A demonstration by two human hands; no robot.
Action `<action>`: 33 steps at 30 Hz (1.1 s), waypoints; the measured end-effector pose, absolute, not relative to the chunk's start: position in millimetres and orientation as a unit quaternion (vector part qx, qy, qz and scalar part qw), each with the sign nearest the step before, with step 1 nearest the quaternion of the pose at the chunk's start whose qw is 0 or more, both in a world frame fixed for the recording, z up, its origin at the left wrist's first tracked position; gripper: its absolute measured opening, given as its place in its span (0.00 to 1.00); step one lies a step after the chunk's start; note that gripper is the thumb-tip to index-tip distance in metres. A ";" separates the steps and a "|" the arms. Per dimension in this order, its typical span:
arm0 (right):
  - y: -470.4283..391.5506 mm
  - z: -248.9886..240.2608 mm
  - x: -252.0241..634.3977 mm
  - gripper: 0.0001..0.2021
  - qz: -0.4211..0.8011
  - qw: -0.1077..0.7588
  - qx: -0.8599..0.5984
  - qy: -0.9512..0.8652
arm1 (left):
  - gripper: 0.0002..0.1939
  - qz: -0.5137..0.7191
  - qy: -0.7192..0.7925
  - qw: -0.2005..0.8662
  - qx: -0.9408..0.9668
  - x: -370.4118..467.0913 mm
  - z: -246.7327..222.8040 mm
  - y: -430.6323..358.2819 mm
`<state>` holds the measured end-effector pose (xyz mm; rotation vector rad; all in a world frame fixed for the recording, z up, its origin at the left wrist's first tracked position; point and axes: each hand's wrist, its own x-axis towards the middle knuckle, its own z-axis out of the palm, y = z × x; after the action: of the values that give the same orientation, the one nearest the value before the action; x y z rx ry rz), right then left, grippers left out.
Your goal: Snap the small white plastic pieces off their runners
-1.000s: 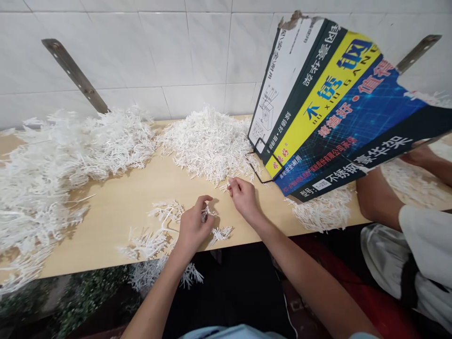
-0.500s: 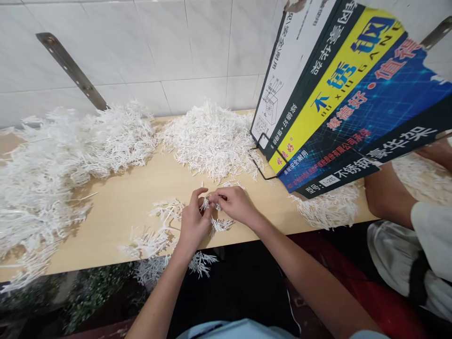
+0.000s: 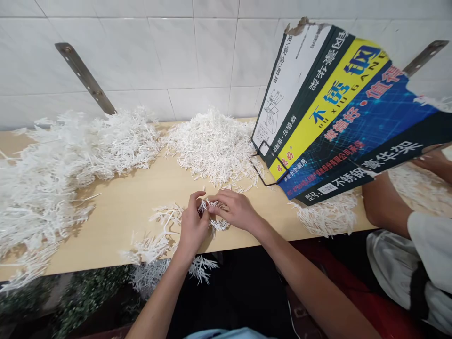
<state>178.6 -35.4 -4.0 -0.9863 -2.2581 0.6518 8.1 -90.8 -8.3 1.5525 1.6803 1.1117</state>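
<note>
Pale marbled tiles (image 3: 197, 56) cover the wall behind a light wooden bench (image 3: 120, 212), and a metal bracket (image 3: 84, 77) is fixed there at the far left. Near the front edge of the bench, in the middle, both hands meet around a small white sprig (image 3: 203, 205). It is thin and branching, with many narrow tips which spread out like a little fan. The left hand (image 3: 193, 221) is half curled, and it has the sprig between its forefinger and thumb. The right hand (image 3: 235, 209) is bent, with its fingertips close to the thumb, just beside the left; what it grips, I cannot tell, since the fingers cover this place. Under the right hand lies a small cluster (image 3: 221, 224) of similar white tips. Loose branching pieces (image 3: 151, 245) are to the left of the hands, a big tangled heap (image 3: 45, 188) is farther left, and a denser pile (image 3: 215, 143) stands at the far side. At the right, a printed cardboard panel (image 3: 339, 117) leans beside a black wire frame (image 3: 263, 176).
</note>
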 end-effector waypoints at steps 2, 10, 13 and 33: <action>-34.0 -8.3 179.5 0.11 0.249 0.297 -0.376 -0.842 | 0.19 0.412 0.629 0.289 0.592 8.6 -8.7 -91.1; -24.1 -10.1 189.0 0.16 0.221 0.492 -0.558 -0.630 | 0.14 0.372 0.628 0.281 0.623 10.2 -8.8 -92.2; -29.9 -3.6 183.8 0.15 0.195 0.444 -0.503 -0.715 | 0.14 0.392 0.637 0.290 0.596 9.8 -7.3 -91.8; -33.5 -2.2 182.3 0.24 0.138 0.438 -0.413 -0.786 | 0.19 0.418 0.629 0.298 0.584 11.3 -5.9 -92.6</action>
<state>182.3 -33.5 -2.2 -1.0265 -1.9548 0.3423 11.3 -92.6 -5.9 1.5513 1.6724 1.1109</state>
